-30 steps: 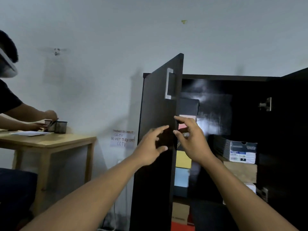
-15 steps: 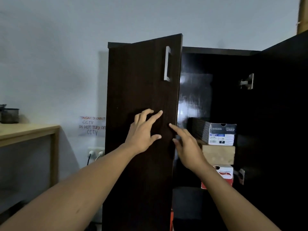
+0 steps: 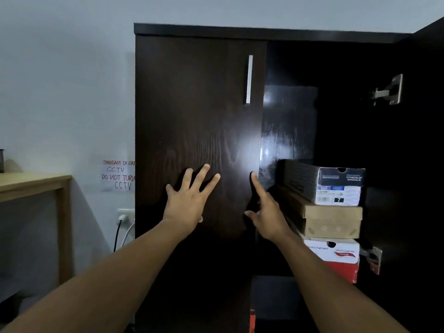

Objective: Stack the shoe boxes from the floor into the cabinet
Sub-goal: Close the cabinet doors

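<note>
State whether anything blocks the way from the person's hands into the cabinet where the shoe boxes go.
The left door, closed under the left hand, blocks that side. On the right the cabinet is open, with three boxes stacked; the right hand is at the door's edge.

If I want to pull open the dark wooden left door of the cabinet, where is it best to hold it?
Probably grip the vertical silver bar handle on the dark wooden left door, coming from the front. It stands near the free right edge, far from the hinge side, and gives fingers something to wrap; the panel is otherwise flat.
</note>
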`<state>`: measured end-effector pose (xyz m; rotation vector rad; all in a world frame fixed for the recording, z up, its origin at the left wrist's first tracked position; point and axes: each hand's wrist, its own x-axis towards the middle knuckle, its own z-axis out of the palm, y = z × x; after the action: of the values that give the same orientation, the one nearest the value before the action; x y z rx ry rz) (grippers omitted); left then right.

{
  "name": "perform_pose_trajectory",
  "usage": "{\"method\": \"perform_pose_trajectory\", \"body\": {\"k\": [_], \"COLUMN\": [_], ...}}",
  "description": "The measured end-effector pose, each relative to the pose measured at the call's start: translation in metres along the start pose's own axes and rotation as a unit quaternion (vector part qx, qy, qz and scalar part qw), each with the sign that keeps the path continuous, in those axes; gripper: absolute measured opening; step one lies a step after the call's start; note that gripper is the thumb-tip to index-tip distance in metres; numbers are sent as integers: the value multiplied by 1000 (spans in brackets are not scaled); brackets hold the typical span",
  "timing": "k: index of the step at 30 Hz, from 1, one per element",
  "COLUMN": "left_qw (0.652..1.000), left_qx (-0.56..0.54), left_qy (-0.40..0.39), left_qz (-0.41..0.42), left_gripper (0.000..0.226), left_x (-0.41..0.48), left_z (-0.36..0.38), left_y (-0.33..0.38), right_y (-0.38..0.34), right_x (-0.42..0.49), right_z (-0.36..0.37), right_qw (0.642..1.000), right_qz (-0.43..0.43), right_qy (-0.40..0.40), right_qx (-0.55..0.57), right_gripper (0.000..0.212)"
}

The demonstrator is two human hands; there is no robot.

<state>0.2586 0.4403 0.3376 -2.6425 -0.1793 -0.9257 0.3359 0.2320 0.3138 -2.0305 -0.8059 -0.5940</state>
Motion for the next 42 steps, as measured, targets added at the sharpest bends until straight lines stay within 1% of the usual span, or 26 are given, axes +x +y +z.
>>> {"method": "perform_pose_trajectory", "body": {"k": [4, 6, 8, 10, 12, 15, 19, 22, 25, 27, 29, 31, 33, 35, 38, 42], "left_qw": [1000, 1000, 1000, 997, 985, 965, 922, 896, 864, 850, 844, 842, 846, 856, 864, 872], "left_qx": [24, 25, 1, -71, -159, -240, -364, -410, -446, -455, -446, -419, -376, -332, -305, -300], "left_qy": [8, 3, -11, -32, -59, -91, -94, -54, 0, 39, 83, 118, 136, 144, 181, 229], "left_qz": [14, 18, 17, 17, 31, 57, 98, 159, 233, 263, 287, 317, 352, 370, 357, 312], "left_gripper": [130, 131, 130, 125, 118, 117, 119, 114, 104, 95, 86, 81, 79, 77, 74, 77], "left_x": [5, 4, 3, 0, -4, -12, -23, -25, -31, -36, -45, -52, -54, -52, -48, -43], "left_z": [2, 1, -3, -10, -17, -26, -55, -103, -165, -197, -233, -259, -274, -281, -286, -286], "left_y": [-5, -5, -4, -4, -6, 6, 69, 135, 204, 237, 274, 303, 325, 339, 345, 332], "right_y": [9, 6, 1, -2, -6, -17, -38, -52, -57, -51, -41, -28, -16, -6, -1, -9], "right_x": [6, 5, -1, -17, -41, -86, -158, -216, -270, -285, -297, -300, -298, -295, -291, -282], "right_z": [2, 1, -2, -14, -37, -86, -161, -222, -281, -300, -321, -335, -340, -342, -340, -328], "right_qw": [999, 1000, 1000, 999, 999, 997, 992, 979, 949, 937, 945, 956, 961, 962, 960, 961], "right_qz": [-9, -1, 20, 29, 35, 72, 84, 90, 102, 123, 155, 179, 186, 180, 172, 156], "right_qy": [-13, -6, -16, -40, -33, 25, 89, 169, 267, 298, 279, 232, 206, 205, 219, 221], "right_qx": [34, 26, 16, 4, -19, -18, -37, -72, -131, -134, -76, -11, 10, 3, 17, 58], "right_gripper": [106, 105, 101, 97, 94, 85, 76, 62, 46, 41, 47, 56, 61, 62, 65, 50]}}
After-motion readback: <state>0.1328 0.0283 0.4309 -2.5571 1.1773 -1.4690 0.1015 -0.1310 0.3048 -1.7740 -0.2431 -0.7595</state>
